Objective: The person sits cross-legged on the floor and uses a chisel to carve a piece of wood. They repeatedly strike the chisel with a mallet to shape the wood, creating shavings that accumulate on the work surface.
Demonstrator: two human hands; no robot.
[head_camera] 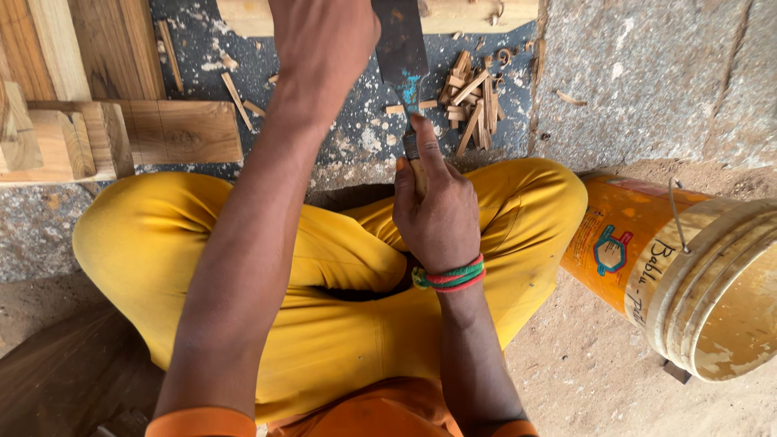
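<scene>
Knees: your yellow trousers (340,267) fill the foreground as you sit cross-legged.
Right hand (437,206): wrapped round a chisel (402,57) handle, forefinger along it (beaded band at the wrist).
Left hand (324,40): closed near the blade's top; grip unclear.
Chisel: upright, above wood chips (473,101).
Bucket (688,275): orange, tipped, right.

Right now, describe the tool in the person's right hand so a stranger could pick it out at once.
Start at the yellow trousers of the seated person and follow the right hand, the one with the red and green wristbands. It grips the pale wooden handle of a chisel, whose broad, flat, dark metal blade points up toward the wood chips. A blue smear on the blade sets it apart.
</scene>
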